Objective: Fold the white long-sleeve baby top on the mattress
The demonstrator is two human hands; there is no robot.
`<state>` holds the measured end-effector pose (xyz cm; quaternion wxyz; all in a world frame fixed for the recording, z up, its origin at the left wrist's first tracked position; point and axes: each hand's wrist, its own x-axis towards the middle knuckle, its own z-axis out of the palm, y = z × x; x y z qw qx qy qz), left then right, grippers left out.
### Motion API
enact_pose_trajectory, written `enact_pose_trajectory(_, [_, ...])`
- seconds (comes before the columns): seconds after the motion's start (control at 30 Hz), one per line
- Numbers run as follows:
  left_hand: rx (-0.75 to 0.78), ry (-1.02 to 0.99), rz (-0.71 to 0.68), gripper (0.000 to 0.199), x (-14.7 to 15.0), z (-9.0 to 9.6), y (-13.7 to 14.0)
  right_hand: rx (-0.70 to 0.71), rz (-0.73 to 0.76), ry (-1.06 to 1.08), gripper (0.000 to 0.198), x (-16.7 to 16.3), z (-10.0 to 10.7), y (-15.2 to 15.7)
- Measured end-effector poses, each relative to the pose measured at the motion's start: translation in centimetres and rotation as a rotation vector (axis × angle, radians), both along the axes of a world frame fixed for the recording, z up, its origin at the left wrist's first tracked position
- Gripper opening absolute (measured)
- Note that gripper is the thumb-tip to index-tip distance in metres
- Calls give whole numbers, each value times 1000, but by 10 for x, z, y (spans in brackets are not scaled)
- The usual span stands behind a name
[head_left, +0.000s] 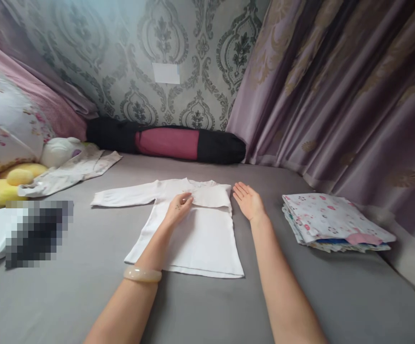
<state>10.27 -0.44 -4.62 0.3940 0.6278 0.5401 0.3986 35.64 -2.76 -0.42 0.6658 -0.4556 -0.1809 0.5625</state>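
A small white long-sleeved shirt (193, 229) lies spread flat in the middle of the frame on a grey bed sheet (85, 286); one sleeve runs out toward the left, the other is folded in across the chest. The left hand (179, 206) rests palm down on the upper part of the shirt, fingers loosely extended and pressing rather than gripping anything. The right hand (248, 200) is held palm up and open, holding nothing, just beside the shirt's right shoulder. A pale bangle (142, 274) sits on the left wrist. To the right of centre, well apart from the shirt, is a stack of folded printed clothes (332, 222), near the mauve curtain (336, 95) that fills the upper right. At the back, against the patterned wall, lies a black and maroon bolster (167, 142). At the left are a floral pillow (3, 124), a yellow and white soft toy (21, 174) and a loose cream garment (71, 172). A pixelated patch at the lower left hides what is there, and the white item beside it is cut off by the frame edge.
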Motion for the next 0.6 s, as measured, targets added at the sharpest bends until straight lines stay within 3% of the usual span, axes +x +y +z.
enact_pose_trajectory(0.13, [131, -41, 61, 46, -3, 2, -1, -83, 33, -343, 43, -9, -9, 3])
enact_pose_trajectory(0.23, [161, -49, 76, 47, -6, 3, -1, -145, 92, -771, 50, -20, -13, 8])
enact_pose_trajectory(0.43, [193, 45, 67, 44, -8, -1, 0, -223, 427, -1646, 60, -65, -17, 11])
enact_pose_trajectory(0.6, [171, 324, 121, 40, -10, -3, -2, -206, 523, -1855, 68, -100, -21, 9])
